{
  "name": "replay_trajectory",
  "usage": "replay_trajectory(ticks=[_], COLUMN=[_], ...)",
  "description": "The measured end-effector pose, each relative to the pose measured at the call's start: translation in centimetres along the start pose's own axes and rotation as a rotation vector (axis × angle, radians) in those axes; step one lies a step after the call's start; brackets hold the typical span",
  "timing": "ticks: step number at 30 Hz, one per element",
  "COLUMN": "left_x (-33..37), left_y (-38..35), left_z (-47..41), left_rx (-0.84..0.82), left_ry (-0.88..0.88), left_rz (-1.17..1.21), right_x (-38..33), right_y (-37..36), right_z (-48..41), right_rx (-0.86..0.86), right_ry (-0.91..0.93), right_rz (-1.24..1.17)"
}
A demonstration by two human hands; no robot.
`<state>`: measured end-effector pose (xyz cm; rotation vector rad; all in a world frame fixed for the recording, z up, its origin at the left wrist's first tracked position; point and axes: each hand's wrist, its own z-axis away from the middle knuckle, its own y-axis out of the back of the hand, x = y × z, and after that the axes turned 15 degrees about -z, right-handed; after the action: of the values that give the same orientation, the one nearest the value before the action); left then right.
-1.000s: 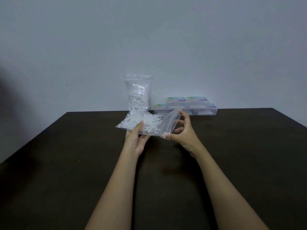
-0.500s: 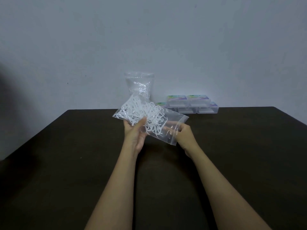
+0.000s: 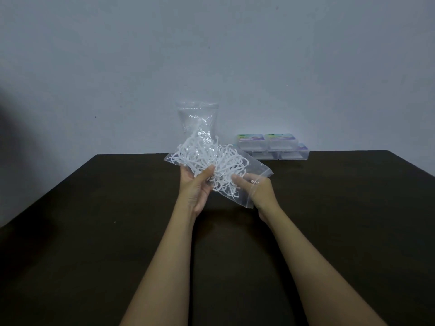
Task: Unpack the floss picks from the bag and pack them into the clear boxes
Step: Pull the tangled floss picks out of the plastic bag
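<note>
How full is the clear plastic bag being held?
Partly full: white floss picks crowd the clear bag's left end; the right end shows none.

Floss picks (image 3: 211, 161): white. Bag (image 3: 255, 171) in the frame's centre: clear, colourless. Second bag (image 3: 197, 114) above it: clear. Boxes (image 3: 273, 147), centre right: clear, with purple-and-green labels. Desk (image 3: 94, 231): dark brown. Wall (image 3: 211, 55): plain grey-blue.

A plain room: dark table (image 3: 94, 231) against bare grey wall (image 3: 211, 55).

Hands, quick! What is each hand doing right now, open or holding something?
Left hand: holds the clear plastic bag of white floss picks.
Right hand: grips the same bag's other end.
</note>
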<state>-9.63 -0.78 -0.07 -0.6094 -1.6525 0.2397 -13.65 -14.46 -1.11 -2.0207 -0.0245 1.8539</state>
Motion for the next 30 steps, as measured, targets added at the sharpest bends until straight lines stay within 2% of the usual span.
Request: replay_trajectory(ticks=[6, 15, 19, 23, 30], left_x=[0.2, 0.5, 0.6, 0.5, 0.6], left_y=[0.1, 1.3, 1.2, 1.1, 0.9], left_z=[0.1, -0.5, -0.4, -0.4, -0.2], left_rx=[0.027, 0.177, 0.170, 0.123, 0.104], left_ry=[-0.004, 0.028, 0.030, -0.006, -0.020], left_rz=[-0.003, 0.039, 0.030, 0.018, 0.007], right_x=[0.0, -0.5, -0.7, -0.7, -0.3], right_y=[0.2, 1.5, 1.5, 1.3, 0.6], right_z=[0.0, -0.5, -0.5, -0.2, -0.1], right_rx=[-0.009, 0.017, 0.009, -0.057, -0.090], right_ry=[-0.010, -0.031, -0.019, -0.014, -0.015], right_rz=[-0.028, 0.096, 0.115, 0.009, 0.269])
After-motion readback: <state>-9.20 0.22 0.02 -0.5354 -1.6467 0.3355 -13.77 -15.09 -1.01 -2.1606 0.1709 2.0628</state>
